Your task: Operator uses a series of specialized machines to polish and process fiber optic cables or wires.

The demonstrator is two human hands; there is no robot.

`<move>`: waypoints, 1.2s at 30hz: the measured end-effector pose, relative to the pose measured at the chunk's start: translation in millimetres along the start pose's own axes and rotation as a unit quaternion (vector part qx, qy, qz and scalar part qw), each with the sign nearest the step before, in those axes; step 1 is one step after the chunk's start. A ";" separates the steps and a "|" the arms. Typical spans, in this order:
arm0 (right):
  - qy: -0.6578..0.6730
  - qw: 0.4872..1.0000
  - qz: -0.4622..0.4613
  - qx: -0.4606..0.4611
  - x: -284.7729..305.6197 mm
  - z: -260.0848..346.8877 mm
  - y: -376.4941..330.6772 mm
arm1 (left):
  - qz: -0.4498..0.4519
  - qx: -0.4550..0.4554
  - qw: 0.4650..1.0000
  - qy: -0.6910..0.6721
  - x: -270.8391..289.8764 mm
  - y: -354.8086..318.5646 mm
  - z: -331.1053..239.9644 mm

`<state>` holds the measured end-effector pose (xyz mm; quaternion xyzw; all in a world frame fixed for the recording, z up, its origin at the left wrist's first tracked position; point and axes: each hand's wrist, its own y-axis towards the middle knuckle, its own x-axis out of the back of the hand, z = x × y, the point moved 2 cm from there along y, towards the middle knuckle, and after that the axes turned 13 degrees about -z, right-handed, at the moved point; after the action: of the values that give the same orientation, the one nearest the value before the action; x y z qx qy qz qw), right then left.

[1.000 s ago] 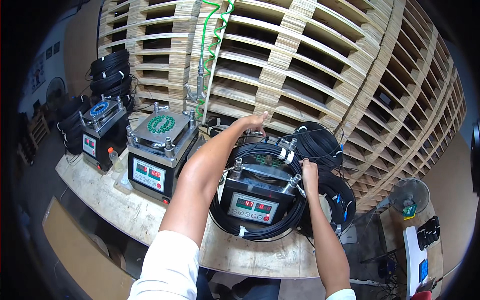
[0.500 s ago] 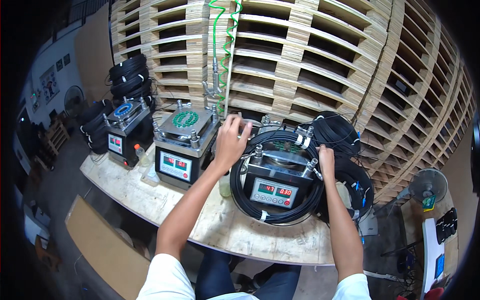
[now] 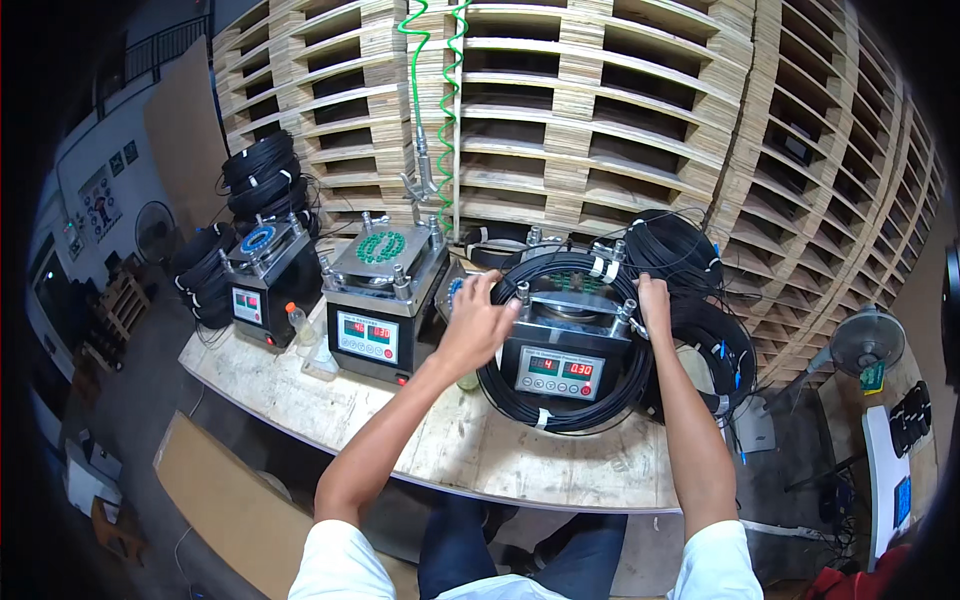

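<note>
My left hand (image 3: 478,320) rests with fingers spread and curled over the left rim of a black cable coil (image 3: 560,400), just left of centre frame. My right hand (image 3: 653,303) closes on the coil's upper right rim, by a corner post. The coil lies tilted around the machine (image 3: 560,355) at centre, a ring ringing the box, its low side toward me and its high side toward the pallets. I count three such machines on the wooden table (image 3: 440,450): this one, a second (image 3: 375,300) just left, a third (image 3: 262,275) toward the upper left. Each front shows two red readouts. More black coils (image 3: 700,320) pile at right, others (image 3: 255,170) at upper left. A green spiral hose (image 3: 430,60) hangs before stacked pallets (image 3: 620,110).
</note>
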<state>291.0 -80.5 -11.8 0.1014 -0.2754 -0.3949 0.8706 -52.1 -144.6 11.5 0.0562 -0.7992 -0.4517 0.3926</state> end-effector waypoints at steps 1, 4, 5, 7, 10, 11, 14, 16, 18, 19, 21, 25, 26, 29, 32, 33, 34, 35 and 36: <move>-0.001 1.000 -0.004 -0.001 0.9 -0.9 -0.1 | -0.001 -0.031 1.000 0.004 -7.5 -3.5 -9.1; 0.004 1.000 -0.014 0.004 1.2 1.2 -0.1 | -0.031 -0.026 0.999 -0.031 -20.8 -3.5 -20.6; 0.008 1.000 -0.015 0.002 0.2 4.0 -3.0 | -0.070 0.010 0.996 -0.047 -22.9 -4.4 -17.7; 0.013 1.000 -0.010 -0.005 -0.8 7.7 -6.8 | -0.105 0.038 0.992 -0.065 -28.4 -2.6 -18.7; 0.015 1.000 -0.009 -0.022 0.1 2.7 -3.7 | -0.172 0.087 0.981 0.002 -38.1 0.3 -27.9; 0.023 0.999 -0.017 -0.023 2.8 3.7 -6.9 | -0.167 0.080 0.983 0.000 -40.7 2.3 -30.0; 0.065 0.996 -0.043 0.033 13.5 3.4 -4.4 | -0.197 0.147 0.969 -0.038 -47.2 4.4 -32.4; 0.083 0.991 -0.085 0.055 20.3 14.2 -14.7 | -0.204 0.135 0.969 -0.024 -49.3 1.2 -26.8; 0.044 0.984 -0.159 0.061 36.8 23.5 -31.2 | -0.207 0.131 0.969 -0.020 -54.0 -2.0 -22.6; -0.058 0.956 -0.264 0.116 42.9 28.2 -44.8 | -0.218 0.123 0.968 -0.010 -54.8 -2.9 -21.3; -0.067 0.982 -0.172 0.049 52.9 35.6 -74.5 | -0.207 0.143 0.968 0.009 -54.0 -6.1 -19.9; -0.121 0.974 -0.168 0.087 59.8 46.3 -115.6 | -0.206 0.121 0.970 0.048 -53.9 -6.1 -22.4; -0.107 0.968 -0.200 0.105 61.3 43.9 -115.2 | -0.206 0.123 0.970 0.045 -56.8 -7.7 -23.4; -0.095 0.927 -0.297 0.206 70.6 44.1 -119.9 | -0.202 0.105 0.972 0.054 -58.6 -9.1 -23.7; -0.036 0.939 -0.275 0.203 72.3 31.2 -134.9 | -0.197 0.112 0.972 0.056 -56.4 -11.1 -21.7; -0.015 0.958 -0.222 0.179 69.8 26.7 -137.2 | -0.199 0.115 0.972 0.056 -55.2 -10.5 -20.9; -0.018 0.959 -0.219 0.180 69.3 27.7 -137.6 | -0.198 0.112 0.972 0.060 -55.3 -10.7 -20.8; 0.006 0.972 -0.190 0.135 66.5 28.8 -136.6 | -0.197 0.110 0.972 0.064 -55.4 -10.8 -20.8; 0.030 0.983 -0.160 0.090 63.0 29.8 -135.9 | -0.196 0.113 0.972 0.064 -55.8 -10.8 -20.9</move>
<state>222.3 -216.8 -15.6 0.2335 -0.2637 -0.4993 0.7916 -2.6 -140.3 -23.0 0.2844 -0.7919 -0.4216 0.3380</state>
